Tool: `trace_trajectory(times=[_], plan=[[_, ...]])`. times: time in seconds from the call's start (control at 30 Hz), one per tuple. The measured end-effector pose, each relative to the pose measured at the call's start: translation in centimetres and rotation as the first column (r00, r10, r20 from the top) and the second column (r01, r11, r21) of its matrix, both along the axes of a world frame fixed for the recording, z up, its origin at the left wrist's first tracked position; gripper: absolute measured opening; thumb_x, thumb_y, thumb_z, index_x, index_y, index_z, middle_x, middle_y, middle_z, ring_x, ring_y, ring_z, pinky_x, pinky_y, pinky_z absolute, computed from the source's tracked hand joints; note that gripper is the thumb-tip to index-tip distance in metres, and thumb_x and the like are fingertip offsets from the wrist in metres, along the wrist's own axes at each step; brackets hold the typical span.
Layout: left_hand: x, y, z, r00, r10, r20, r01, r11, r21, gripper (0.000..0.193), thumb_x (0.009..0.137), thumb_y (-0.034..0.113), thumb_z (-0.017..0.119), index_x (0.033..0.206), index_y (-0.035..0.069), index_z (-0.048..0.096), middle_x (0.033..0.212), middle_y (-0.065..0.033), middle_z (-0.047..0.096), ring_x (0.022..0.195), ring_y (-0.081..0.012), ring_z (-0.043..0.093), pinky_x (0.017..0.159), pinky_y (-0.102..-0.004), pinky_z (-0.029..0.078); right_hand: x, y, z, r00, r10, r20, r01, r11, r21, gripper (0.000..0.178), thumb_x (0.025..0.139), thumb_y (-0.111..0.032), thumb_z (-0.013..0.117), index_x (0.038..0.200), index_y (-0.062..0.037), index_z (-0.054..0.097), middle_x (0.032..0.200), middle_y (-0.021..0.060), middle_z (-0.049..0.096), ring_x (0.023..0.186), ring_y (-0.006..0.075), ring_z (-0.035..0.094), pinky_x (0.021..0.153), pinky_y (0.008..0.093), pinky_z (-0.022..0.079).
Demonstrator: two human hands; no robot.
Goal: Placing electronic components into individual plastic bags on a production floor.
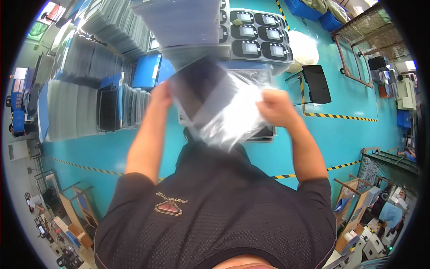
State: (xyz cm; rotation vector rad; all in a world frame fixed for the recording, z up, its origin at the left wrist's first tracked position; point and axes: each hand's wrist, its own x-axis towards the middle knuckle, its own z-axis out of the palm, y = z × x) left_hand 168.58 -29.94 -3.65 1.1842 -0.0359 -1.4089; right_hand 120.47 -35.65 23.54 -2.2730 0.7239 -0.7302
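- Dark panel (199, 85): suspended between the two hands, at three o'clock from the left hand (162, 95) and ten o'clock from the right hand (275, 106). The left hand is nearer.
- Long axis: visible portion runs from one to seven o'clock.
- Clear plastic film (246, 103): adjoins the panel toward four o'clock, reaching the right hand.
- Right hand: fingers curled, pinching the film's three o'clock edge.
- Left hand: at the panel's nine o'clock edge; with the blur, finger closure cannot be told.
- Surroundings: sheet stack (179, 22) at eleven o'clock; black-framed plates (244, 32) at twelve.
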Motion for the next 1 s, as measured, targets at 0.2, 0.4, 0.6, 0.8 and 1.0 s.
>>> trace_trajectory(times=[0.2,0.4,0.6,0.8,1.0], plan=[[14.7,14.9,2.8,0.868,0.433,0.244,-0.485,0.847,0.22,0.036,0.104,0.029,0.051,0.126,0.001,0.058,0.13,-0.0128,0.062,0.118,-0.0277,0.059,0.106,-0.0426,0.043,-7.6,-3.5,-0.1,0.849,-0.457,-0.266,0.522,0.803,0.287,0.032,0.083,-0.023,0.076,0.076,-0.0022,0.053,0.063,0.0035,0.05,0.059,0.0123,0.046,0.055,0.0299,0.039],[18.3,19.0,4.4,0.831,0.161,0.532,-0.287,0.944,0.164,0.029,0.104,0.028,0.05,0.114,0.003,0.062,0.109,-0.0086,0.067,0.1,-0.0226,0.063,0.093,-0.0383,0.049,7.9,-5.8,-11.8,0.741,-0.477,-0.473,0.413,0.879,-0.239,0.038,0.088,-0.045,0.068,0.11,-0.0144,0.069,0.104,0.0188,0.062,0.095,0.0386,0.064,0.081,0.0473,0.052],[21.9,23.8,4.2,0.774,0.024,0.632,-0.236,0.938,0.253,0.028,0.102,0.028,0.054,0.113,0.005,0.064,0.103,-0.0038,0.067,0.093,-0.015,0.062,0.083,-0.0316,0.049,8.2,-3.7,-6.9,0.635,-0.345,-0.691,0.446,0.894,-0.037,0.047,0.093,-0.047,0.059,0.08,-0.0028,0.068,0.081,0.0212,0.068,0.083,0.0413,0.064,0.076,0.0505,0.05],[30.6,28.4,0.5,0.749,-0.068,0.659,-0.192,0.93,0.314,0.034,0.103,0.03,0.054,0.115,0.001,0.064,0.104,-0.0052,0.068,0.093,-0.0163,0.062,0.081,-0.0318,0.05,6.7,-4.3,-6.5,0.338,-0.127,-0.933,0.36,0.933,0.003,0.045,0.085,-0.048,0.069,0.097,-0.0042,0.07,0.088,0.0181,0.07,0.086,0.038,0.067,0.077,0.0465,0.053],[32.8,24.0,2.6,0.554,-0.301,0.776,-0.103,0.901,0.422,0.033,0.099,0.032,0.058,0.113,0.003,0.068,0.099,-0.0015,0.067,0.092,-0.0125,0.061,0.082,-0.031,0.049,12.9,-5.3,-13.7,0.803,-0.392,-0.448,0.254,0.906,-0.339,0.055,0.08,-0.03,0.078,0.13,-0.0128,0.062,0.099,0.014,0.063,0.092,0.034,0.062,0.081,0.0439,0.051]])
